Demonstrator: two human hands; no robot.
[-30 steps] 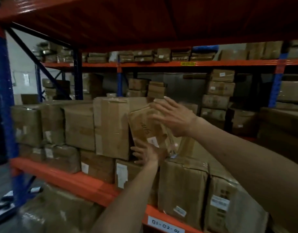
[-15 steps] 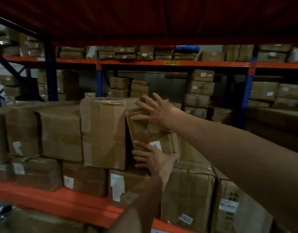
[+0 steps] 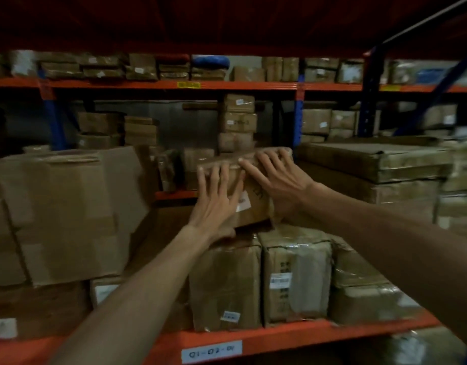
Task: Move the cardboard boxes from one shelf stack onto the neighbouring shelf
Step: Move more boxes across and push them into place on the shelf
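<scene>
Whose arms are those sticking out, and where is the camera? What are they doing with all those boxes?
The camera sits on a person's head, so you see what they see: their own two arms reaching forward. This is a storeroom with orange shelf beams and blue posts, packed with cardboard boxes. The left hand and the right hand both lie with spread fingers on the front of one small brown box, the right one reaching over its top edge. That box rests on top of taller taped boxes. Beside it, on the left, stands a big box. Neither hand is wrapped around anything; they seem to be pressing or steadying the small box. More shelves of boxes show behind.
</scene>
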